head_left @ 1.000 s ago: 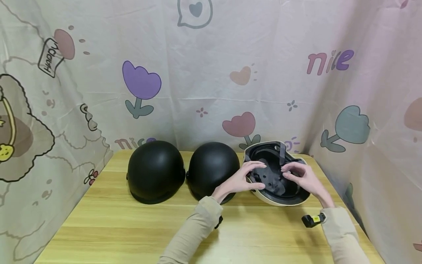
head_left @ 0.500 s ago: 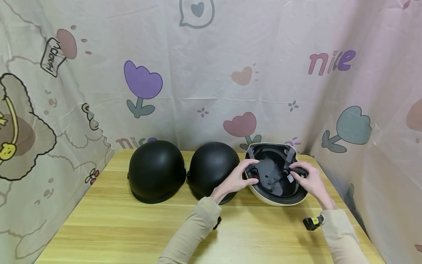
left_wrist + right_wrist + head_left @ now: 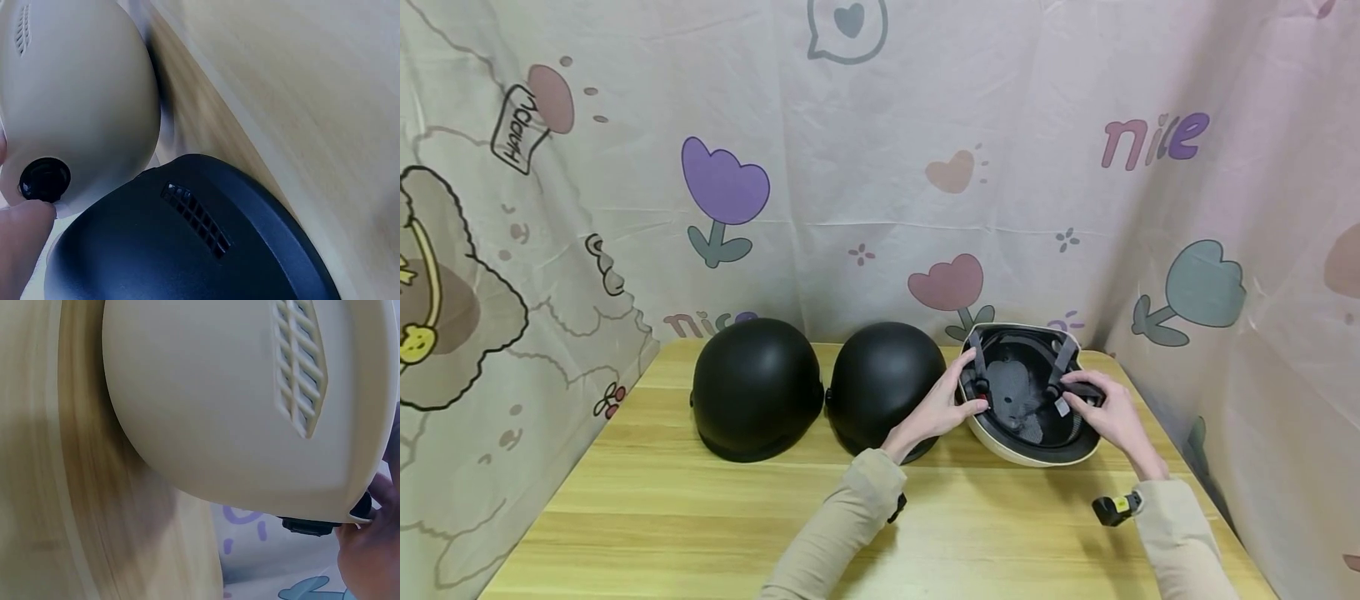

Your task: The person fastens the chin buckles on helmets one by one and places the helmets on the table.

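Observation:
A cream helmet [image 3: 1018, 454] lies with its hollow side turned up and toward me, showing a black lining and grey straps. My left hand [image 3: 936, 410] holds its left rim. In the left wrist view the thumb [image 3: 24, 234] touches the shell beside a round black knob [image 3: 45, 179]. My right hand [image 3: 1108, 414] grips the right rim between thumb and fingers, near a white tag [image 3: 1062, 407] inside. The right wrist view shows the shell's slotted vent [image 3: 301, 369] and fingers curled at the edge.
Two black helmets stand dome up to the left: one [image 3: 756, 392] farther off, the other [image 3: 880, 383] beside my left hand and close to the cream helmet. All rest toward the back of a wooden table [image 3: 700, 525], before a printed cloth backdrop [image 3: 865, 150].
The cream helmet has turned and levelled, so both straps now show. My left hand has moved from over the opening to the left rim; my right hand has shifted slightly right onto the rim.

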`<action>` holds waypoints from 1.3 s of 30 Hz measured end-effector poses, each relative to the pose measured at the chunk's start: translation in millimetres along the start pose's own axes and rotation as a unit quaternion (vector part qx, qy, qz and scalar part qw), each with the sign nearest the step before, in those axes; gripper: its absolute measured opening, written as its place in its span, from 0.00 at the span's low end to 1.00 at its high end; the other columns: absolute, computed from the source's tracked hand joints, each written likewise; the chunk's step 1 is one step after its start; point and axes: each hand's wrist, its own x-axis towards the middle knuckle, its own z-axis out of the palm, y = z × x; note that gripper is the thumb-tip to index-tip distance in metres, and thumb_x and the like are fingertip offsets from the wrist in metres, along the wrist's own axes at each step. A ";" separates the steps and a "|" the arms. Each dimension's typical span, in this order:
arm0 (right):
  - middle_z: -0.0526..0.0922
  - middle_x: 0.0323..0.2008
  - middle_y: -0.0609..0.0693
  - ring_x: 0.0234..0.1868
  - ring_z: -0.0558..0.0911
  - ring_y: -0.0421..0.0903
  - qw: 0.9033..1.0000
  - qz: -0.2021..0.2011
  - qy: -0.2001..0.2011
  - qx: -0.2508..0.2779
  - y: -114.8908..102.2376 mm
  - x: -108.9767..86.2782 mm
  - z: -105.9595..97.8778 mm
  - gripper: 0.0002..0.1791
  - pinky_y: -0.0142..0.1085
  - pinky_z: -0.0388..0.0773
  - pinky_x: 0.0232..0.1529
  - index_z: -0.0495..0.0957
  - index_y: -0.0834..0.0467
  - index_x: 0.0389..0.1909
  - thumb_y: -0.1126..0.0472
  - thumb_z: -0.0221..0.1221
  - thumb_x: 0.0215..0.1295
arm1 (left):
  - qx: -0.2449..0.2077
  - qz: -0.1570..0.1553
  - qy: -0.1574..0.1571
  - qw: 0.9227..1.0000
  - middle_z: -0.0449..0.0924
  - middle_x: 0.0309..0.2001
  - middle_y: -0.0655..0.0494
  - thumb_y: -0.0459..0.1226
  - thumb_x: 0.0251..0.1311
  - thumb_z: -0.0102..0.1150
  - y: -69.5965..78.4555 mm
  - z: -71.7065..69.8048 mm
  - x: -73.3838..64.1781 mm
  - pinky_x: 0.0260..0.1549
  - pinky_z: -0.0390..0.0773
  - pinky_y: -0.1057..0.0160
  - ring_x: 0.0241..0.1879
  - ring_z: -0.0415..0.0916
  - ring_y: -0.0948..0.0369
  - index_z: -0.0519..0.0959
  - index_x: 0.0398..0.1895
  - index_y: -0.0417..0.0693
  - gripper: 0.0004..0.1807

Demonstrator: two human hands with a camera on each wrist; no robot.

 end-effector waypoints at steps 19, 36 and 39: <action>0.84 0.46 0.67 0.55 0.67 0.14 1.000 -0.008 0.008 0.002 10.4 -7.9 0.1 0.19 0.09 0.55 0.59 0.84 0.66 0.46 0.77 0.70 0.51 | -0.020 -0.038 0.030 0.999 0.46 0.82 0.47 0.41 0.73 0.55 3.0 5.6 0.2 0.77 0.55 0.48 0.81 0.46 0.52 0.42 0.82 0.44 0.43; 0.85 0.49 0.62 0.56 0.67 0.13 0.999 0.026 -0.009 0.018 12.4 -12.4 1.0 0.17 0.08 0.57 0.58 0.84 0.64 0.47 0.73 0.70 0.54 | -0.020 -0.040 0.034 0.998 0.45 0.82 0.50 0.44 0.74 0.53 4.1 3.9 0.0 0.78 0.55 0.49 0.81 0.46 0.53 0.43 0.82 0.46 0.42; 0.85 0.50 0.65 0.56 0.67 0.13 0.999 0.033 -0.013 0.017 12.5 -12.4 1.1 0.17 0.08 0.57 0.58 0.84 0.64 0.48 0.72 0.70 0.55 | -0.022 -0.039 0.037 0.998 0.45 0.82 0.50 0.45 0.75 0.53 4.2 3.3 -0.2 0.78 0.54 0.49 0.81 0.45 0.53 0.42 0.82 0.48 0.42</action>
